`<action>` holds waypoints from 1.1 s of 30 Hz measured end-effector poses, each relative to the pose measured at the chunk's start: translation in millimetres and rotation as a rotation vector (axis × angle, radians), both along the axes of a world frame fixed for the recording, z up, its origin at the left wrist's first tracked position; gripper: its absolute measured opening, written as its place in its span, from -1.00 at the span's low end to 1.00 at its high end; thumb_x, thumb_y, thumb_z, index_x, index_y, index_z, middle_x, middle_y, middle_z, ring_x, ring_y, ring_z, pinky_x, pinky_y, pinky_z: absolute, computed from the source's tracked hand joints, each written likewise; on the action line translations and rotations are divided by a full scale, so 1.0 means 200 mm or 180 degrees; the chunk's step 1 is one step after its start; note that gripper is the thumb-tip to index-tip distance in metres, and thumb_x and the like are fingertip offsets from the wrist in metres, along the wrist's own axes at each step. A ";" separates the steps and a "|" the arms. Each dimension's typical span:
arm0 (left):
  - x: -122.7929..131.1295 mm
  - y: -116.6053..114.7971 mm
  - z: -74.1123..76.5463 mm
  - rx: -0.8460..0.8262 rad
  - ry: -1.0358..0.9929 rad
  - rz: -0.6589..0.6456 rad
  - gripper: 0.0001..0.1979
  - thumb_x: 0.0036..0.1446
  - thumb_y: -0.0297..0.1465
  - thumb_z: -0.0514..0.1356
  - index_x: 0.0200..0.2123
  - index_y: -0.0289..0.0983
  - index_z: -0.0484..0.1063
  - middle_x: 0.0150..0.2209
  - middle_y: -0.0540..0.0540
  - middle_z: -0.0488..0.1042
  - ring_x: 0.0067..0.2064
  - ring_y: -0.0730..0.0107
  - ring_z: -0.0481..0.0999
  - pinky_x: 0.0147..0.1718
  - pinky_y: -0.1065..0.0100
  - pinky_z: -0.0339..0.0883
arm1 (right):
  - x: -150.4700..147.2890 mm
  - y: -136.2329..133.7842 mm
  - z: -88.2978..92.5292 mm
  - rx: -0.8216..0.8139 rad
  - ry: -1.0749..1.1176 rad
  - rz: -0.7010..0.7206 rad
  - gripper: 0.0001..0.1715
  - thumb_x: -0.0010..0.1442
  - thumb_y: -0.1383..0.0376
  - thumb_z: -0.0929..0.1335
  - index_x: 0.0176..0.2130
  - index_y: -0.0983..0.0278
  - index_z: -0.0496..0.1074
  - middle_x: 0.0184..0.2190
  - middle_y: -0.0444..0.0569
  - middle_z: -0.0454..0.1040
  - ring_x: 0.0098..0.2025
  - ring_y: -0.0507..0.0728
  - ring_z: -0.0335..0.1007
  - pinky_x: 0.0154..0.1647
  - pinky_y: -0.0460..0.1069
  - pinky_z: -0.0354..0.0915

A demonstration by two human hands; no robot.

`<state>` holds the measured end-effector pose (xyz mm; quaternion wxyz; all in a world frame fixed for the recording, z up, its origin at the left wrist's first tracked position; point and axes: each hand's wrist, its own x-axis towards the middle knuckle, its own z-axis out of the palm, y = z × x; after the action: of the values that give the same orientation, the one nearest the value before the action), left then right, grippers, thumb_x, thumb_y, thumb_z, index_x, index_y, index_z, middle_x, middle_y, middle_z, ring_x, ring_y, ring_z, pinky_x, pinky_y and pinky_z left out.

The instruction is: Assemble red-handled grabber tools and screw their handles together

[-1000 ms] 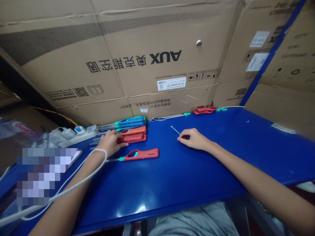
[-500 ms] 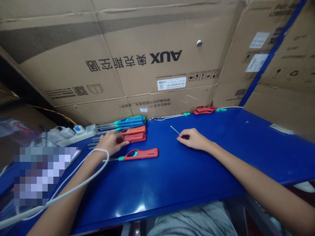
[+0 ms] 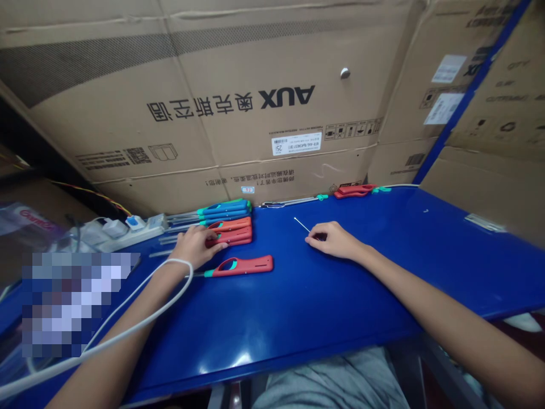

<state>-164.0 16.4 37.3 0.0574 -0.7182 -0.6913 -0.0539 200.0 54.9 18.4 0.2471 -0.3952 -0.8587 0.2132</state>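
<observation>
Several long-necked lighters lie side by side at the left of the blue table, blue ones (image 3: 225,211) behind an orange lighter (image 3: 236,224) and red ones. My left hand (image 3: 198,245) is closed over the front red lighter (image 3: 240,236), its thumb along the near side; some fingertips are hidden. Nearer to me, apart from that row, lies another red lighter (image 3: 251,264) with a green collar. My right hand (image 3: 334,240) pinches a thin, pale, white-tipped stick (image 3: 302,225) that points up and left. Its other end is hidden in the fingers.
Cardboard (image 3: 238,68) walls the back of the blue table (image 3: 298,318). Red lighter-like pieces (image 3: 353,191) and thin rods (image 3: 293,201) lie along it. At left are a power strip (image 3: 136,233), a pixelated flat area, and a white cable (image 3: 140,326) looping over my left forearm.
My left hand has shifted slightly right and toward me, along with the front red lighter's metal neck. My right hand and its stick have barely moved.
</observation>
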 end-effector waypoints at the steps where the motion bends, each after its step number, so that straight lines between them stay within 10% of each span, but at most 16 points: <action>1: 0.00 0.00 0.00 -0.0012 -0.0001 0.0004 -0.61 0.08 -0.01 0.15 -0.29 -0.20 0.51 -0.15 -0.19 0.51 0.00 -0.04 0.42 -0.23 0.17 0.25 | 0.00 0.00 0.00 -0.0016 -0.0006 0.0007 -0.77 0.21 0.25 0.33 -0.34 0.27 0.57 -0.34 -0.02 0.58 -0.33 0.11 0.46 -0.28 -0.01 0.28; 33: -0.02 0.00 0.00 0.0093 -0.0084 -0.0059 -0.62 0.05 0.00 0.16 -0.33 -0.18 0.52 -0.18 -0.16 0.54 -0.02 -0.01 0.44 -0.19 0.14 0.19 | 0.00 -0.01 0.02 -0.0090 -0.0049 0.0002 -0.77 0.21 0.24 0.33 -0.32 0.27 0.57 -0.31 -0.01 0.59 -0.29 0.13 0.48 -0.25 0.00 0.31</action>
<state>-168.9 15.7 37.9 0.0583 -0.7229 -0.6845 -0.0739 200.4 53.3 21.6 0.2348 -0.3999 -0.8576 0.2224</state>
